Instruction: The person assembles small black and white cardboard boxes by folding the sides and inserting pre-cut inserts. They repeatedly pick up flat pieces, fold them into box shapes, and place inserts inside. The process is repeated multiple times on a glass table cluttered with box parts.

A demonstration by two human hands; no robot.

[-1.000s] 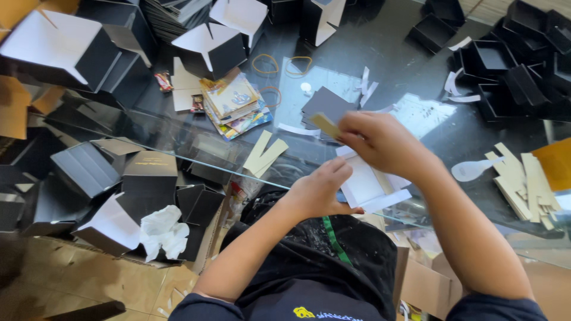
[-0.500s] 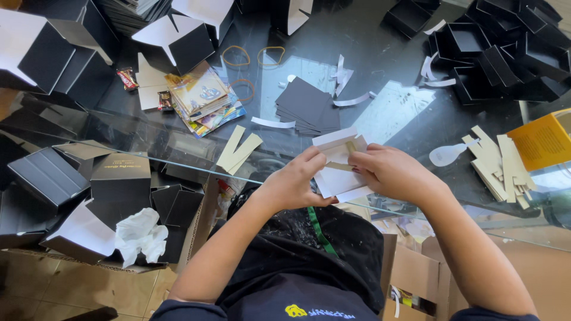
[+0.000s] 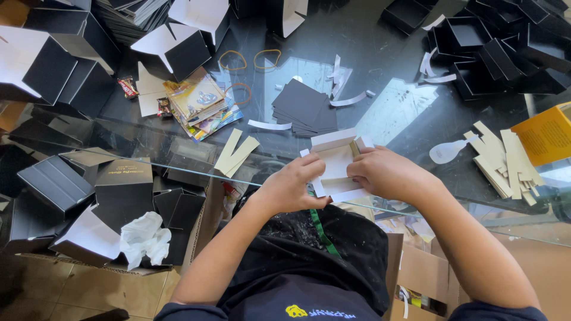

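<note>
Both hands hold a flat white box blank with folded side flaps at the near edge of a glass table. My left hand grips its left side with thumb on top. My right hand pinches its right side, where a tan cardboard strip shows at the flap. Just beyond the blank lies a small stack of black card sheets, with white paper strips scattered around it.
Folded black boxes are piled at the far right, and larger black-and-white boxes at the left. Tan cardboard strips lie right beside a yellow box. More tan strips, colourful leaflets, rubber bands and crumpled tissue sit left.
My right hand, which reached toward the black sheets with a tan strip, has come back to the white blank. Both hands now press on the blank closer to my body.
</note>
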